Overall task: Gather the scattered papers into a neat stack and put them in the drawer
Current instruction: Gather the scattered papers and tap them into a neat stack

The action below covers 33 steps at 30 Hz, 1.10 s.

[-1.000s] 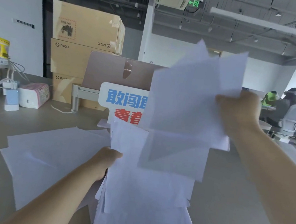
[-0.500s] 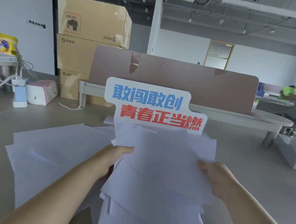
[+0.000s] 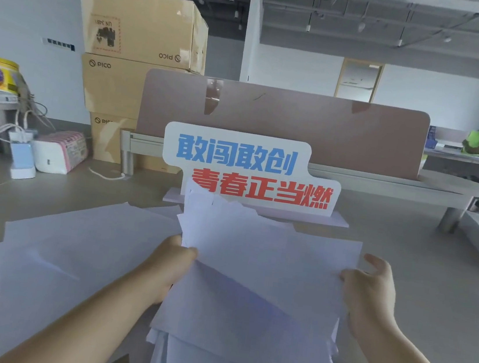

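Papers (image 3: 265,276) in uneven white bunch, edges askew, gripped by both hands' closed fingers (image 3: 189,254)

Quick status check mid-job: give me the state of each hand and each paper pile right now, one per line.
left hand: gripping the left edge of the held papers
right hand: gripping their right edge
held papers: lifted between both hands, edges uneven, not squared
loose sheets: lying flat on the table at left, overlapping, not gathered
sign: upright behind the papers
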### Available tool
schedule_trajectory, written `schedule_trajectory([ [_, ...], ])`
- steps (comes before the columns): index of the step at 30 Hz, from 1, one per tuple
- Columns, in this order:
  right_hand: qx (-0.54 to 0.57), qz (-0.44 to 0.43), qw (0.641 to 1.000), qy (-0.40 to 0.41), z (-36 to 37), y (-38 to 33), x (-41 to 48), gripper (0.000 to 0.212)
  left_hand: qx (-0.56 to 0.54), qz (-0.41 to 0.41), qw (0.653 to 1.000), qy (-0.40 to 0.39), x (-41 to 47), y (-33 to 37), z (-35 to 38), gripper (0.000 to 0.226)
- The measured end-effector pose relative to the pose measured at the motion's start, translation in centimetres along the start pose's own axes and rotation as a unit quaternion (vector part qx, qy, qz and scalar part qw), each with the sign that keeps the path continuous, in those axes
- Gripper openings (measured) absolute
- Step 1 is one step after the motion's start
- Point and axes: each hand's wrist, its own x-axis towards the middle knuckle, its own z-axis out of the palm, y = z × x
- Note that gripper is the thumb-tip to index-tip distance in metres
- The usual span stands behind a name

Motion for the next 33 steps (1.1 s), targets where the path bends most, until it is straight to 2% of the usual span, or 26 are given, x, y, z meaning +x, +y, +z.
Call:
schedule_trajectory([
  [2,0.024,0.007,1.0,0.018,-0.5,-0.3,-0.4,0.059,-0.002,-0.004,1.0,0.024,0.1,0.0,-0.1,0.024],
  [4,0.001,0.019,1.0,0.008,-0.8,-0.5,-0.7,0.055,-0.019,-0.005,0.999,0.029,-0.2,0.2,-0.1,0.022],
  [7,-0.102,0.021,0.987,-0.122,-1.0,-1.0,-1.7,0.02,-0.025,0.014,1.0,0.005,-0.7,0.5,-0.1,0.024],
  [8,-0.15,0.019,0.974,-0.17,-1.1,-1.5,-2.3,0.018,-0.022,0.018,1.0,0.0,-0.8,0.6,-0.2,0.025],
  [11,-0.225,-0.023,0.945,-0.235,-1.3,-2.7,-3.4,0.048,-0.018,0.007,1.0,-0.005,-1.0,0.7,-0.2,0.028],
  [15,-0.095,-0.051,0.967,-0.231,-1.9,-3.4,-2.7,0.056,-0.026,-0.007,0.999,-0.022,-0.8,0.5,-0.3,0.024],
  [19,0.004,-0.058,0.996,-0.067,-3.1,-2.8,-0.6,0.043,-0.046,0.026,0.999,-0.012,-0.6,0.7,-0.4,0.029],
  [21,0.033,-0.064,0.997,-0.021,-3.2,-2.4,0.1,0.035,-0.061,0.05,0.997,-0.01,-0.7,1.0,-0.4,0.03],
  [23,0.052,-0.057,0.994,-0.072,-2.7,-2.2,0.4,0.036,-0.086,0.069,0.994,-0.019,-0.9,1.4,-0.4,0.026],
  [25,0.068,-0.024,0.98,-0.184,-2.2,-2.0,0.4,0.042,-0.135,0.081,0.987,-0.038,-1.2,1.7,-0.4,0.022],
  [27,0.087,0.017,0.955,-0.283,-1.8,-2.0,-0.3,0.038,-0.186,0.087,0.976,-0.072,-1.4,1.9,-0.2,0.026],
  [29,0.1,0.022,0.945,-0.312,-1.4,-1.9,-0.9,0.028,-0.195,0.088,0.972,-0.097,-2.0,2.0,0.1,0.026],
  [33,0.053,-0.003,0.952,-0.303,-0.8,-1.5,-1.8,0.021,-0.14,0.089,0.98,-0.111,-2.7,2.0,0.9,0.023],
])
